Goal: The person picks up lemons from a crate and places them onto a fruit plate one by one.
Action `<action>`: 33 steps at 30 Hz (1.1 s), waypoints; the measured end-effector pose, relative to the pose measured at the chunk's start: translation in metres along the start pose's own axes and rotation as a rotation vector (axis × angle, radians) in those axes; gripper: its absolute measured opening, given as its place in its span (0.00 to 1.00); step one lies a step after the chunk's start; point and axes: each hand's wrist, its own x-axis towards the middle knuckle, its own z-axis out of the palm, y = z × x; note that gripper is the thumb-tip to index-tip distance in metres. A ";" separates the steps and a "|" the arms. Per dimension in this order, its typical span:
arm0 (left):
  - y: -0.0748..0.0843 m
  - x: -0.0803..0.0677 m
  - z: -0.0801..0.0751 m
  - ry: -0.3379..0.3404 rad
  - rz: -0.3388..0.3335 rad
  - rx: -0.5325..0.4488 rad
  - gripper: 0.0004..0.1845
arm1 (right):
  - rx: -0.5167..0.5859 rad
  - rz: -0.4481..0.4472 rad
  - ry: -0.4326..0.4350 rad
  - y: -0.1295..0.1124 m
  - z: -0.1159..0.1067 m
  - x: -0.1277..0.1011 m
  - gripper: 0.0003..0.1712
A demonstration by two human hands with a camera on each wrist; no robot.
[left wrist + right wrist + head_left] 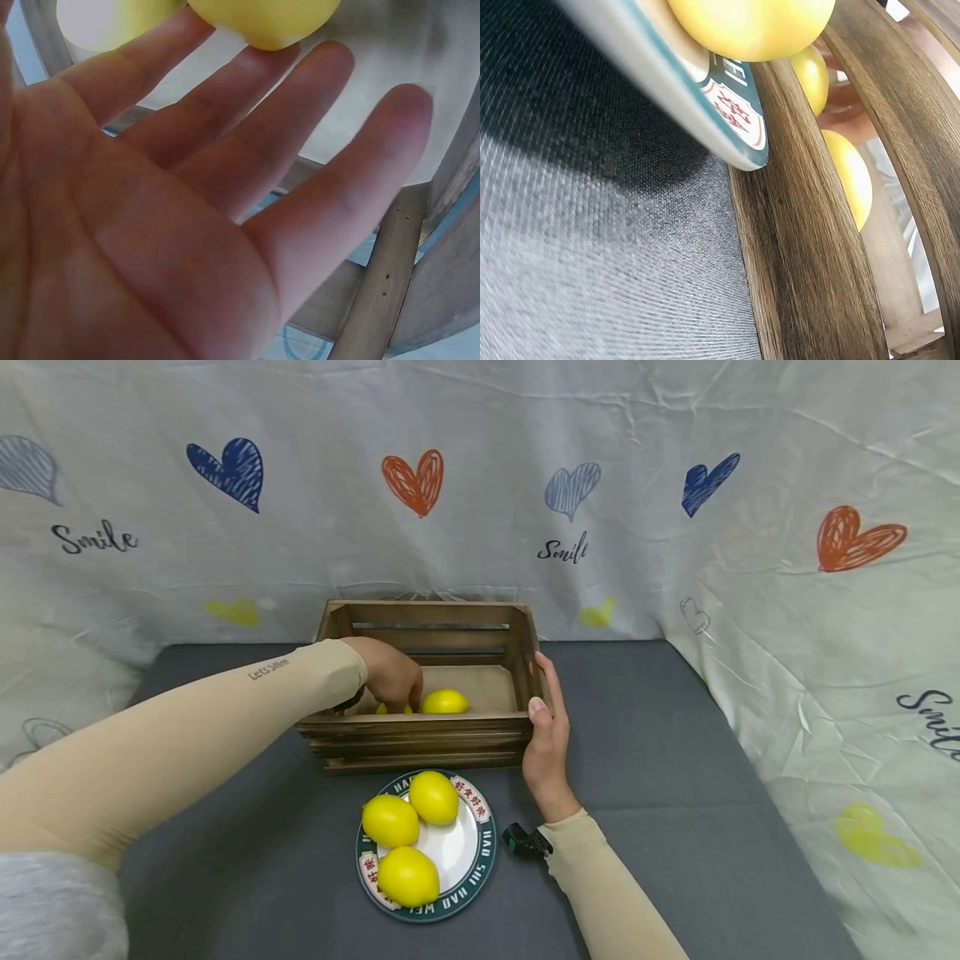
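A slatted wooden crate (420, 739) stands at the back of the table. My left hand (390, 672) reaches down inside it, fingers extended, with the fingertips at a lemon (262, 22) in the left wrist view. A second lemon (446, 702) lies on the crate floor to the right of that hand. My right hand (550, 743) holds the crate's right end, thumb by the front corner and fingers along the outer side. Outside the right wrist view, its fingers do not show there.
In front of the crate a round plate (461, 852) with a green lettered rim carries three lemons (408, 877). The grey tablecloth (637, 760) covers the table. A white cloth with printed hearts (480, 410) hangs behind and at the sides.
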 end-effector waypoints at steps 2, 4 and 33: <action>-0.001 0.001 0.001 -0.017 0.000 -0.008 0.27 | 0.001 -0.006 -0.003 0.000 0.001 0.000 0.41; -0.002 0.002 0.002 -0.031 -0.003 -0.014 0.28 | 0.002 -0.010 -0.005 0.001 0.001 0.000 0.40; -0.002 -0.007 0.004 0.047 -0.006 0.039 0.23 | 0.015 0.004 0.003 -0.001 0.001 0.000 0.41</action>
